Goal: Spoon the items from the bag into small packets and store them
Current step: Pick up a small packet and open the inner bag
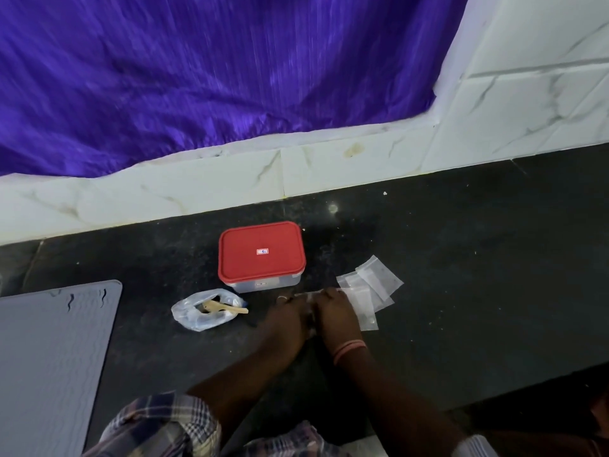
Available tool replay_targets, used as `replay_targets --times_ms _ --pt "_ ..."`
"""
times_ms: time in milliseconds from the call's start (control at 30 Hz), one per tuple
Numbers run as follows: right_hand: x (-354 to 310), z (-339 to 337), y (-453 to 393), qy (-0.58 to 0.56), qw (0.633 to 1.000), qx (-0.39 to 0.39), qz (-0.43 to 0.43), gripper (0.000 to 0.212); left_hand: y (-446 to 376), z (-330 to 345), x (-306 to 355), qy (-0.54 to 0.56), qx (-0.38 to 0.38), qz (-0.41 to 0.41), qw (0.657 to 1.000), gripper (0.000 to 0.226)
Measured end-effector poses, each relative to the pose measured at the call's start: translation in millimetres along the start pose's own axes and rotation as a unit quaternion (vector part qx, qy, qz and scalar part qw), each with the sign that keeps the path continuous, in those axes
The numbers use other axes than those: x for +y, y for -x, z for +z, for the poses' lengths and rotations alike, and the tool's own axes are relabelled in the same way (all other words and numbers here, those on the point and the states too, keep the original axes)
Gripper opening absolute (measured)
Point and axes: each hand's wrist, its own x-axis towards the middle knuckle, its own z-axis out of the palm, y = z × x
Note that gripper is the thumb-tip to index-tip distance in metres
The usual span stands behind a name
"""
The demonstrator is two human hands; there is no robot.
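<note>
- The bag (206, 310) is thin clear plastic, crumpled and open, lying on the dark counter just left of the hands.
- A wooden spoon (224, 307) lies in the bag's mouth, handle pointing right.
- Small clear packets (375, 282) lie flat and overlapping, right of the box.
- The box (261, 255) is clear, with a closed red lid.

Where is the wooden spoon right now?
The wooden spoon lies in the open plastic bag, left of both hands and just in front of the red-lidded container.
</note>
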Motion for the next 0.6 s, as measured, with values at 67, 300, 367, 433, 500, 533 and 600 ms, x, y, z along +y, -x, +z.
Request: replay_targets --times_ms 67,300,367,433,500,533,600 --pt "0.7 7.5 3.7 0.016 1.000 -0.010 -0.003 0.027 -3.5 2.4 2.6 -0.074 -0.039 0.020 0.996 0.040" --pt "-4.6 11.7 -0.8 0.048 0.998 -0.025 -0.021 0.033 -4.6 0.7 3.3 -0.151 -0.020 0.030 0.988 0.045" --pt "-4.4 11.1 -2.4 0.085 0.995 -0.037 -0.033 0.034 -9.0 1.4 6.5 -0.167 -0.032 0.036 0.985 0.042" --pt "-2.6 7.6 -5.3 0.099 0.994 -0.044 -0.032 0.035 -12.3 0.3 14.1 -0.188 -0.047 0.036 0.980 0.040" --pt "-1.7 3.0 -11.0 0.089 0.995 -0.047 -0.023 0.034 -16.3 -5.2 20.6 -0.201 -0.049 0.026 0.978 0.036" --pt "0.7 1.8 -12.4 0.076 0.996 -0.048 -0.016 0.032 -18.6 -7.4 23.2 -0.200 -0.052 0.018 0.978 0.034" --pt "4.2 -0.7 -12.4 0.051 0.997 -0.051 -0.007 0.027 -20.3 -9.4 24.4 -0.190 -0.062 0.003 0.980 0.029"
